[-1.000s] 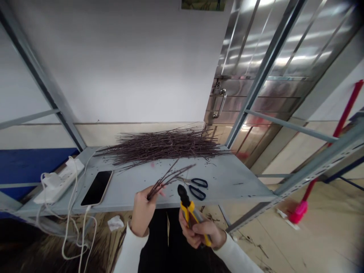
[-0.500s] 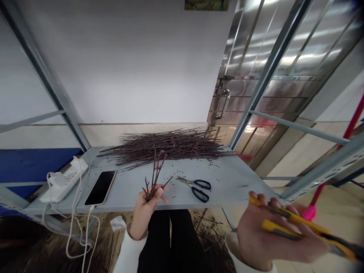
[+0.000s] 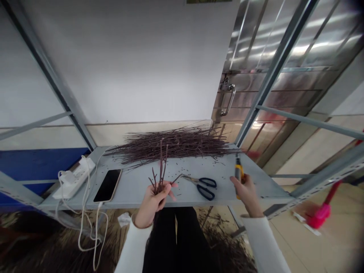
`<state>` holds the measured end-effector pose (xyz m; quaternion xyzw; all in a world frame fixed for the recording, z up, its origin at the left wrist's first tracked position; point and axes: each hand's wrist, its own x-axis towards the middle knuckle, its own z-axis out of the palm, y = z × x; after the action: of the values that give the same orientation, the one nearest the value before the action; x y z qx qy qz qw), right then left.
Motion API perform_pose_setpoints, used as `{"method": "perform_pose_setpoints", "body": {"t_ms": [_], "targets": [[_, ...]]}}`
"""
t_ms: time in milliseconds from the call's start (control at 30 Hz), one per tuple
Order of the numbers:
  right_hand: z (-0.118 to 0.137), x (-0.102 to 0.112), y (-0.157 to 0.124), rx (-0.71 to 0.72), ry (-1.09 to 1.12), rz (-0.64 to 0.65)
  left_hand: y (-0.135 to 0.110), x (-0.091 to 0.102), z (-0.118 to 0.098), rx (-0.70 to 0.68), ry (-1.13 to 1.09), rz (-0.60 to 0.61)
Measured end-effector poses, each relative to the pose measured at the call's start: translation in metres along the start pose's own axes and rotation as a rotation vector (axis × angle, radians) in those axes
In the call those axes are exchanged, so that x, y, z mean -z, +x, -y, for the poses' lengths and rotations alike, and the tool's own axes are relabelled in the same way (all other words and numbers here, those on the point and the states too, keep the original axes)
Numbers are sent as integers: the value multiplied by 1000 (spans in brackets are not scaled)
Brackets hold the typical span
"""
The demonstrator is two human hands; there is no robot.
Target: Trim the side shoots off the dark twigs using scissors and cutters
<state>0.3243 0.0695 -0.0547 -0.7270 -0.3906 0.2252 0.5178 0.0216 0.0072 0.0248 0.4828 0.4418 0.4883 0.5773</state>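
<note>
Left hand [image 3: 152, 206], just off the front edge of the grey steel shelf bench [image 3: 270, 191]: fingers curled, closed around the base of a small branching sprig of dark reddish twigs [image 3: 161, 170], which stands upright. Right hand [image 3: 247, 195], over the bench's front right part: fingers wrapped closed around yellow-handled pliers [image 3: 238, 174], held upright, well apart from the sprig; head too small to read. Between the hands, black-handled scissors [image 3: 203, 187] lie shut on the bench, untouched. Toward the left edge, a black smartphone [image 3: 107, 185] and a white power strip [image 3: 73, 178]. Along the far edge, a large pile of cut twigs [image 3: 170, 144], loose bits scattered before it. Beyond, a steel door's handle [image 3: 229, 100].
</note>
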Motion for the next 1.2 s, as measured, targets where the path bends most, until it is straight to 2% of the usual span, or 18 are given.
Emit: {"method": "perform_pose_setpoints", "body": {"t_ms": [100,233,333,467,533,600,667,700,733,800,867,933,1000,1067,1200], "targets": [[-18,-5,15,-51,-302,68,6,6,3,-8,53,-20],[-27,-16,15,-57,-566,147,12,14,5,-23,128,21],[-30,-24,21,-36,-661,169,16,18,2,-31,151,83],[-24,-30,28,51,-666,135,19,19,-1,-36,173,152],[-16,-33,16,145,-615,119,20,19,-1,-33,185,170],[-5,-39,-14,291,-504,165,22,19,-1,-33,202,182],[7,-50,-61,453,-327,335,27,18,-4,-45,212,200],[12,-57,-88,513,-121,496,30,18,-7,-53,213,211],[17,-66,-114,520,34,652,34,17,-11,-64,208,226],[26,-87,-159,471,186,877,42,15,-20,-88,195,243],[31,-109,-187,451,260,981,49,13,-28,-126,178,255],[33,-131,-196,419,278,943,54,12,-34,-165,166,240],[34,-148,-193,386,283,840,59,12,-37,-184,170,230],[35,-160,-186,365,297,795,63,13,-38,-184,190,244],[42,-168,-175,358,338,872,73,23,-41,-234,263,226]]}}
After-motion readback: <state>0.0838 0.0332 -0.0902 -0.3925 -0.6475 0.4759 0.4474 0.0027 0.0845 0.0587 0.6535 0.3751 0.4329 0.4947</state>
